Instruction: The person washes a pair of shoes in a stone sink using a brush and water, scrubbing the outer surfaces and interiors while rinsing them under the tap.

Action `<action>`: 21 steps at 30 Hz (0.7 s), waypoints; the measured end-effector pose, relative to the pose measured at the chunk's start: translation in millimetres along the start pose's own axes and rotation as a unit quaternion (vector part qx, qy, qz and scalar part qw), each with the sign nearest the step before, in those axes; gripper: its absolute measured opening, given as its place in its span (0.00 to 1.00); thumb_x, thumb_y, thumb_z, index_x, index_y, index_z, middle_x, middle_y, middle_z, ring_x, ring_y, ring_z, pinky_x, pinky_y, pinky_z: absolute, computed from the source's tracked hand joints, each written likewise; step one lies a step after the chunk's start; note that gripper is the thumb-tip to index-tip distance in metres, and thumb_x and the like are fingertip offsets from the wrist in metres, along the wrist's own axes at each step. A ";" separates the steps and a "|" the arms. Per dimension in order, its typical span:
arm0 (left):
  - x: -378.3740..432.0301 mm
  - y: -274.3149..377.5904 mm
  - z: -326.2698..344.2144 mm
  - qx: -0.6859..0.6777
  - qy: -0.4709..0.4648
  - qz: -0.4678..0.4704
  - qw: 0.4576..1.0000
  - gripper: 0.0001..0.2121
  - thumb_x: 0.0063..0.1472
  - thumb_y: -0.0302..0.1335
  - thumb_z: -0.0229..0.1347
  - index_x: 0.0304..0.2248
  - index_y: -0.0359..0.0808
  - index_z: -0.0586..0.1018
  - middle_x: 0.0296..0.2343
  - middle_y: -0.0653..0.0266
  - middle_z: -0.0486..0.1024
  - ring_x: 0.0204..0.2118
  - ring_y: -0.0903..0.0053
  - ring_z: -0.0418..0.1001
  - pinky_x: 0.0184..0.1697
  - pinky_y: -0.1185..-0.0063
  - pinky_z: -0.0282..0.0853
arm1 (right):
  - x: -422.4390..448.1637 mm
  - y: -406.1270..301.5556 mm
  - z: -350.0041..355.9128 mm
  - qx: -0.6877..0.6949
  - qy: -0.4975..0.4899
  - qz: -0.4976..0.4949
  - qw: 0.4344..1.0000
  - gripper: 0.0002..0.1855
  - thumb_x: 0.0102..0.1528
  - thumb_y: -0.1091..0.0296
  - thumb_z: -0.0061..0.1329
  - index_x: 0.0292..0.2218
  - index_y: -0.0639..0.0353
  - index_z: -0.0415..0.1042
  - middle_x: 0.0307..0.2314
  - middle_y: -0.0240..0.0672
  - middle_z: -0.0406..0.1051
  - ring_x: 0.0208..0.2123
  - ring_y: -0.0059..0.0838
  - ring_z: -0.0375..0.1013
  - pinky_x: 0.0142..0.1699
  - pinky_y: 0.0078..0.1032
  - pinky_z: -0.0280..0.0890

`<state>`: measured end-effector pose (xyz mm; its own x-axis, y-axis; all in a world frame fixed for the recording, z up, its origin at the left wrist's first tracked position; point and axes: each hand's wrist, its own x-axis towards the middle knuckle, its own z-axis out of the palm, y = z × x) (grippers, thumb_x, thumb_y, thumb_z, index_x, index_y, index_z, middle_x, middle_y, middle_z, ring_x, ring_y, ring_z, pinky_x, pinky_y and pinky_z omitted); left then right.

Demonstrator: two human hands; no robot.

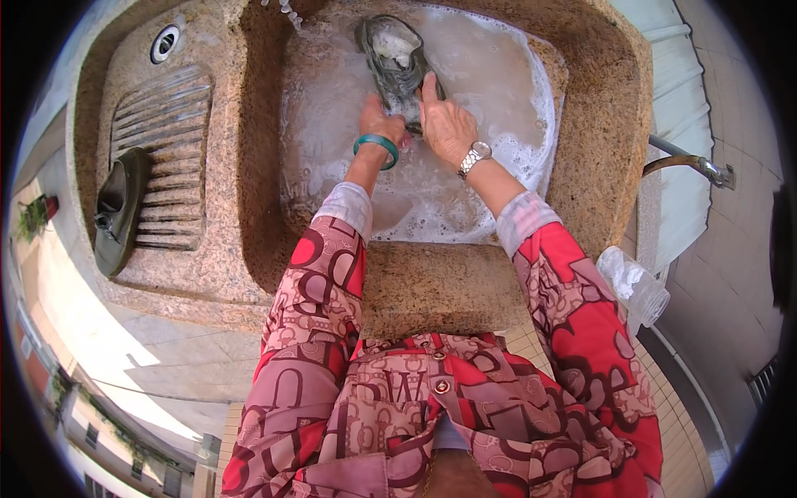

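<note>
A wet dark green lace-up shoe (pixel 405 71) lies in cloudy, soapy water in the basin of a speckled stone sink (pixel 436 274). Its opening points away from me, and white foam fills the inside. My left hand (pixel 381 121), with a green bangle at the wrist, grips the shoe near the toe; its fingertips are partly hidden in the suds. From the other side my right hand (pixel 449 127) holds the toe, index finger stretched along the shoe's edge. A metal wristwatch (pixel 475 159) is on that wrist. Foam blurs the toe between both hands.
A second dark green shoe (pixel 124 211) rests on the ribbed washboard (pixel 168 162) at left, below a drain (pixel 165 43). Water falls at the basin's top left. A clear plastic jar (pixel 632 286) with white contents is at the right edge, near a metal tap (pixel 716 172).
</note>
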<state>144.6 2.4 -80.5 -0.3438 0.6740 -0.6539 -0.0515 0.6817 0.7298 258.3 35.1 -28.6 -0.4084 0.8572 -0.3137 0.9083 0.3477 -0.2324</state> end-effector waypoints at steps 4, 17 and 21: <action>13.9 -31.8 -6.6 -0.052 0.034 -0.033 0.998 0.20 0.46 0.20 0.53 0.41 0.30 0.65 0.27 0.49 0.73 0.22 0.62 0.74 0.23 0.70 0.70 | -19.3 -10.6 -5.5 0.005 -0.009 -0.009 1.000 0.29 0.56 0.62 0.38 0.55 0.65 0.49 0.20 0.54 0.70 0.23 0.54 0.71 0.29 0.45 0.65; 28.1 -54.6 -20.1 0.008 0.052 0.037 0.998 0.21 0.46 0.21 0.53 0.43 0.30 0.65 0.34 0.44 0.71 0.33 0.56 0.74 0.31 0.68 0.70 | -63.6 -20.7 -44.9 0.035 -0.144 -0.006 0.989 0.27 0.56 0.63 0.35 0.53 0.71 0.52 0.20 0.53 0.70 0.25 0.52 0.71 0.31 0.42 0.66; -11.9 -4.4 -23.5 -0.120 0.021 -0.074 0.990 0.20 0.46 0.18 0.50 0.43 0.32 0.65 0.32 0.47 0.72 0.31 0.61 0.74 0.20 0.70 0.69 | -126.4 16.7 -65.0 0.146 -0.152 0.016 0.977 0.25 0.56 0.64 0.37 0.53 0.63 0.57 0.18 0.51 0.68 0.21 0.47 0.71 0.30 0.39 0.64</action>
<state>126.9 -15.3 -71.2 -0.3550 0.5558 -0.7517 -0.3243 0.6810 0.6566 331.0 -42.7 67.0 -0.4280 0.6986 -0.5734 0.8748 0.1609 -0.4569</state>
